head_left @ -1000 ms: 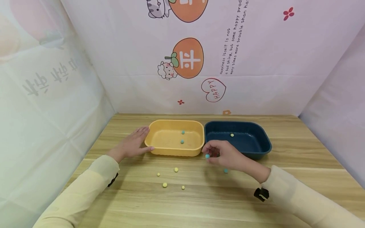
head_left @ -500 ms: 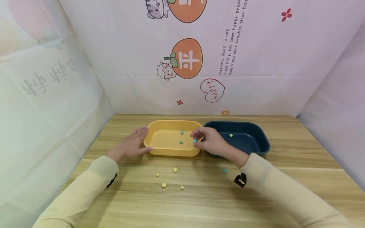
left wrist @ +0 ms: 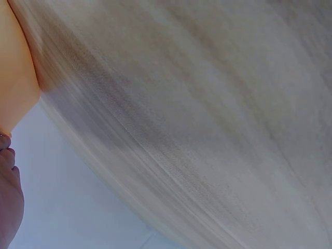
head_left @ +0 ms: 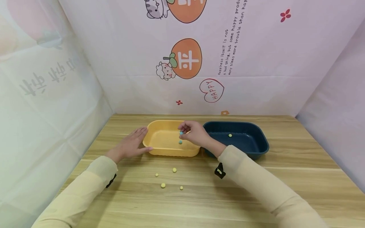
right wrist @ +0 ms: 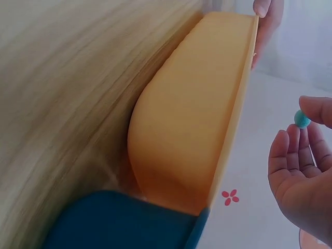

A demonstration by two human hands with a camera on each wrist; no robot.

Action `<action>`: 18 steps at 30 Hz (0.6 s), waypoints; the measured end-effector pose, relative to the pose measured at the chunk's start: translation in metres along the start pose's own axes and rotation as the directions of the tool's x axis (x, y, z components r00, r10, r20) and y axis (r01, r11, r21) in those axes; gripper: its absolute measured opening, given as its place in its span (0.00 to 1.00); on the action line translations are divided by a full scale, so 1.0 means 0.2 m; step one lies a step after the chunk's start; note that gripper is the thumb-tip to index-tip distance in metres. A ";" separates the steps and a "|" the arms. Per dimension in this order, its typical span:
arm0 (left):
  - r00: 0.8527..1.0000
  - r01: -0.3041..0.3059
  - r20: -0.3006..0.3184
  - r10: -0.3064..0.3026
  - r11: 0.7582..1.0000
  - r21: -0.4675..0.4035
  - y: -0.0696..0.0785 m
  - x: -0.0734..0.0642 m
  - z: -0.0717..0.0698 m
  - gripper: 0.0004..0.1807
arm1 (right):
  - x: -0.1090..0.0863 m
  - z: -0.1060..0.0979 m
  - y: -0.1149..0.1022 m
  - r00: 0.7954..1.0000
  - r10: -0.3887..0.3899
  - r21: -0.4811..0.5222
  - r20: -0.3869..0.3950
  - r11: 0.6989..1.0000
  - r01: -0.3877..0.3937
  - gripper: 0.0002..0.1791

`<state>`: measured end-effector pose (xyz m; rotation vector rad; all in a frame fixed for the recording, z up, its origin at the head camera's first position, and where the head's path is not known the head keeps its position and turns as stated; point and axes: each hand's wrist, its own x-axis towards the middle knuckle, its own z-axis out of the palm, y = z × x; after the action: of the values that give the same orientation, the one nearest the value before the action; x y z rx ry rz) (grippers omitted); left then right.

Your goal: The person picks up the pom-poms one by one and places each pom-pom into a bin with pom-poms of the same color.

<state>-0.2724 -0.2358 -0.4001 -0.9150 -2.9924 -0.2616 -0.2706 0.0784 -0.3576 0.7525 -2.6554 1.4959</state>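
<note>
"HAPPY" is printed inside a red heart (head_left: pixel 211 90) on the backdrop (head_left: pixel 262 63). Above the smooth, round-cornered yellow tray (head_left: pixel 174 152), the right hand (head_left: pixel 196 133) pinches a teal ball (right wrist: pixel 302 119) (matte, roundish); the left hand (head_left: pixel 131 145), fingers extended, touches the tray.

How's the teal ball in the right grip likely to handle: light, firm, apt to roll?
The teal ball will probably roll if nudged, since it looks rounded. It seems light: the right grip holds it in just a pinch. It may be fairly firm, as no squashing shows.
</note>
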 end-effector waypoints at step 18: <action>1.000 0.010 0.001 -0.010 1.000 -0.002 0.00 0.00 0.00 0.54 | 0.22 0.14 -0.01 0.985 0.173 0.028 -0.021 0.985 -0.172 0.14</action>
<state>-0.2723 -0.2357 -0.4002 -0.9008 -2.9986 -0.2649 -0.3026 0.0371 -0.3604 0.5136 -2.7512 1.5681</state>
